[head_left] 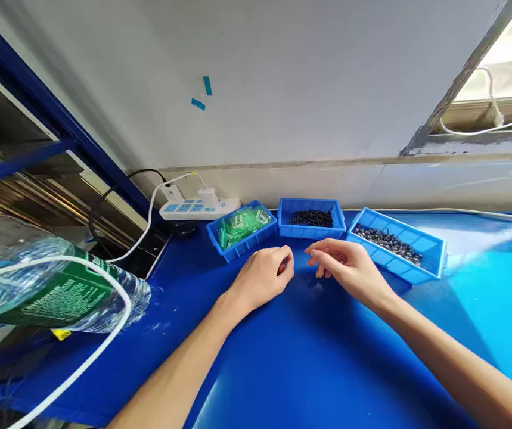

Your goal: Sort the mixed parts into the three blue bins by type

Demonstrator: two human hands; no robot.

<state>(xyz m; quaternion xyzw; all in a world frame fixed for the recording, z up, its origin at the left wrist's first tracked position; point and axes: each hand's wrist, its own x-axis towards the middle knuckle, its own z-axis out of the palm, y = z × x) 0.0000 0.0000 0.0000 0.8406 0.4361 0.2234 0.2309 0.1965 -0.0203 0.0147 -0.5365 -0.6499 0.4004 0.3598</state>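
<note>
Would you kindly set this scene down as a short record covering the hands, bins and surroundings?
Left hand: curled; anything inside it is hidden
Right hand: loosely bent; no held item discernible
Left bin: green contents
Middle bin: thin black pieces
Right bin: small, dark, shiny pieces
Surface: blue tabletop
Back left: white power strip with plugs
Far left: clear, green-labelled bottle
</note>
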